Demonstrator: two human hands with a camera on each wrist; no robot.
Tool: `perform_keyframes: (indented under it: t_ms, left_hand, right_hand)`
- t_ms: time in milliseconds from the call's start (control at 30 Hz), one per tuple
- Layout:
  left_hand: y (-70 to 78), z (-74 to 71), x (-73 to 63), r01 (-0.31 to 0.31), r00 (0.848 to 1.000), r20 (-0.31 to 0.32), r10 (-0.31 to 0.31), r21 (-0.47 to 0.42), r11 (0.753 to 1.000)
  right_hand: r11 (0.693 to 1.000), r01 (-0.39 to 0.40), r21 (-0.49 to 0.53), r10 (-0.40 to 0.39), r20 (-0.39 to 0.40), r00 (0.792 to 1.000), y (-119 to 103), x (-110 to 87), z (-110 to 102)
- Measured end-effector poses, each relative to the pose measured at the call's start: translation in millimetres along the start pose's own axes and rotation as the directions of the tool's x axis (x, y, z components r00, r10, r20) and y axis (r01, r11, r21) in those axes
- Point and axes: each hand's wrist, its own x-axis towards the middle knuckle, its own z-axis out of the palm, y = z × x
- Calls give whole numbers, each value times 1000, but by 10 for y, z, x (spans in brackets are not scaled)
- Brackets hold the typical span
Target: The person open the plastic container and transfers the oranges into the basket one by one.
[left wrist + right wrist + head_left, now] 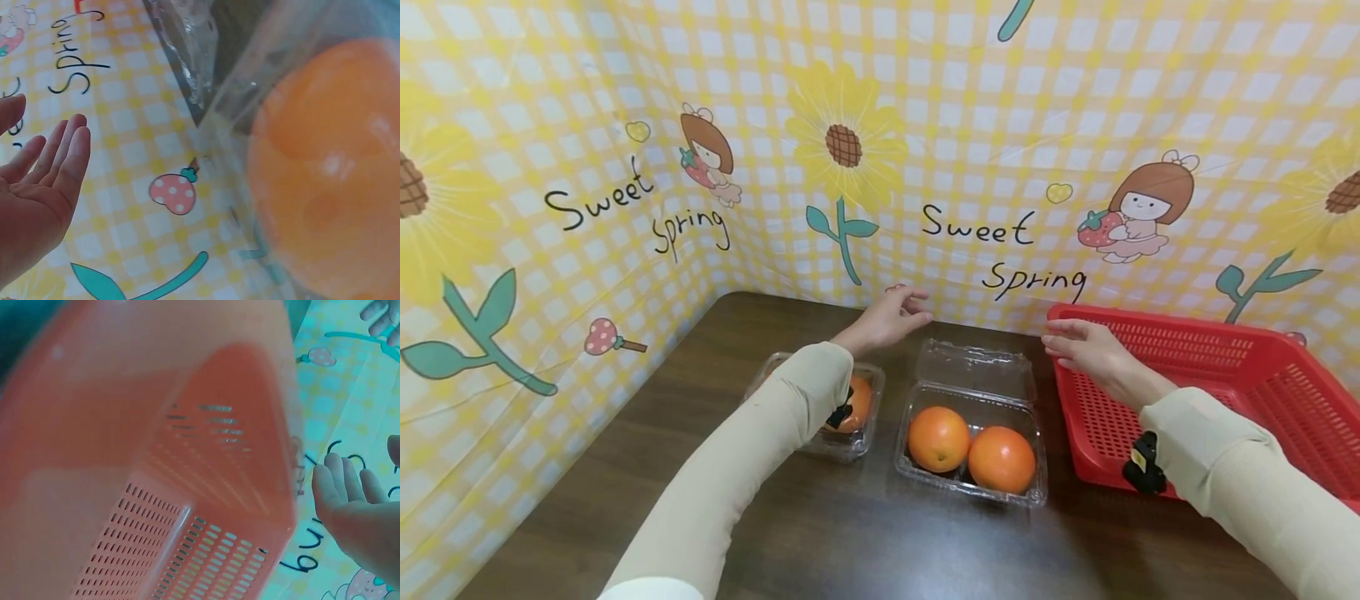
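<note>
Two oranges, one on the left (938,439) and one on the right (1002,460), sit in a clear plastic clamshell box (1043,492) whose lid (976,371) lies folded back. My left hand (887,320) hovers behind the boxes, fingers extended, holding nothing. Beneath the left forearm is a second clear box (850,450) with an orange (859,407) inside; the sleeve hides part of it. My right hand (1093,354), also empty with fingers extended, is above the left rim of a red plastic basket (1075,450). In the right wrist view that hand (353,506) appears beside the basket wall.
The boxes and basket stand on a dark wooden table (820,533). A yellow checked cloth (970,150) with printed flowers and lettering hangs behind and along the left. The basket takes up the right side, its walls slotted.
</note>
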Motion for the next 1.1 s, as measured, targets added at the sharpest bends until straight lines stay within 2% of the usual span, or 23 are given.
perform_keyframes:
  t_ms: [167,300,500,867,1100]
  left_hand:
    - [65,-57,-51,-49,999,4,49,-10,999]
    - [101,-100,-95,-59,998,9,59,-22,998]
    - [148,-138,-198,-92,996,-2,92,-75,993]
    - [136,-112,-435,-211,977,-37,208,-211,954]
    - [76,-42,-585,-224,974,-24,226,-267,937]
  right_hand:
    - [999,38,-24,-38,-3,999,-53,-85,57]
    - [997,74,-31,-74,-7,997,-78,-137,102]
    - [993,89,-80,-92,-37,995,-74,-210,184]
    - [995,81,-60,-84,-61,995,-57,-372,329]
    - [988,130,-85,-136,-60,989,43,-461,378]
